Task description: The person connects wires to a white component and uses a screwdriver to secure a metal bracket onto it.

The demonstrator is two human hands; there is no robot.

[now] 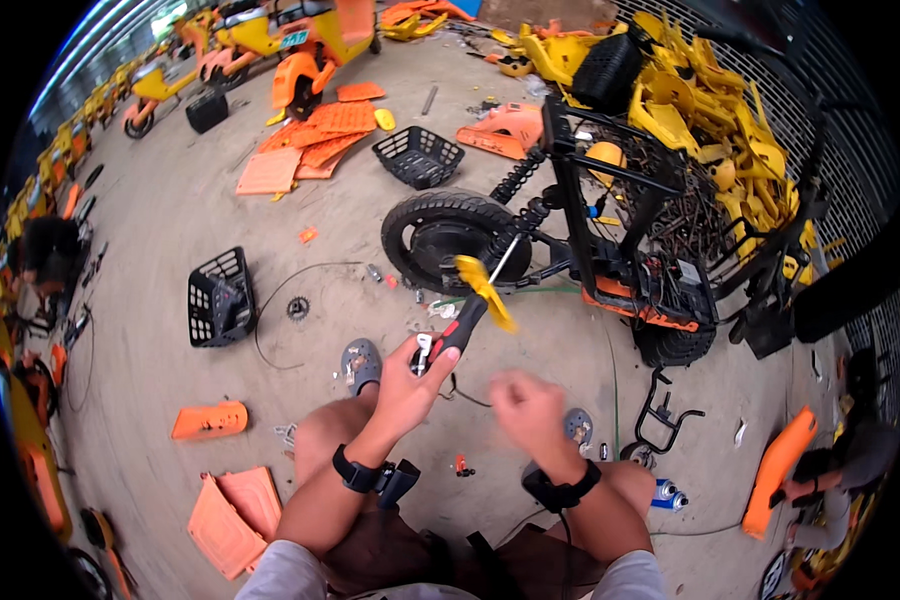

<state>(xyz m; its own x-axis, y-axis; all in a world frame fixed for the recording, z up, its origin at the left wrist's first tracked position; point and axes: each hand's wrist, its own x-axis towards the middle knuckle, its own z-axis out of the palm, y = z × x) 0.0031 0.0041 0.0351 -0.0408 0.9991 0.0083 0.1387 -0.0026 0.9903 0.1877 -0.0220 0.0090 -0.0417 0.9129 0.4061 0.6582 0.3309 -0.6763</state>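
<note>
My left hand (410, 388) is closed round a screwdriver (462, 326) with a black and red handle, its shaft pointing away toward the wheel. A yellow plastic piece (483, 292) sits across the shaft just beyond the handle. By my left thumb shows a small white piece (424, 348). My right hand (530, 410), slightly blurred, hangs apart with fingers curled in; whatever they may hold is hidden. In front of both hands lies a stripped black scooter frame (580, 215) on its side, with its wheel (420, 235) and coil springs (518, 178).
Black baskets (222, 298) and orange panels (310, 140) lie on the concrete floor. Yellow parts (700, 100) are heaped at the back right. Cans (670, 495) and a black bent-tube part (665, 415) are near my right knee. Another person (855, 465) is at the far right.
</note>
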